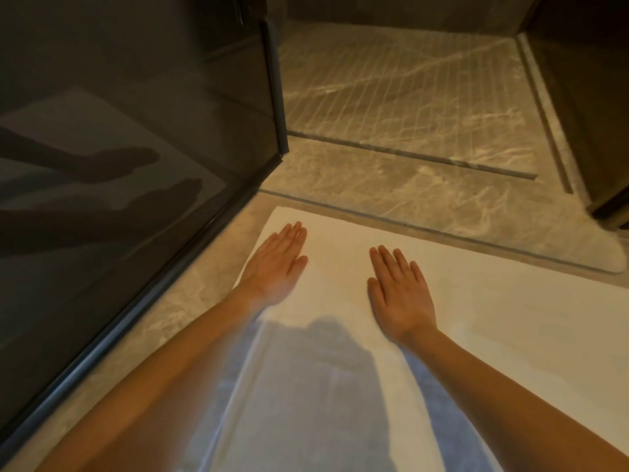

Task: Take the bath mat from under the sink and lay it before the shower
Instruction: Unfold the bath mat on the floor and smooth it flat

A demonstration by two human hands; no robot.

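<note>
Nearest the camera, the person's two bare forearms are reaching forward over the white bath mat (493, 318), and a shadow is darkening the mat's near part, blurring its texture there. The mat is lying flat on the marble floor (391, 185); its near and right edges are running out of frame. The left hand (275, 264) is resting palm-down near the mat's far left corner, fingers released and together, grasping nothing. The right hand (401, 294) is lying flat to its right on the mat, fingers spread and loose. Left of the mat, a dark glass shower door (136, 165) is reflecting dim arm shapes. Beyond the mat's far edge, the grooved shower floor (408, 90) is fading into darkness.
</note>
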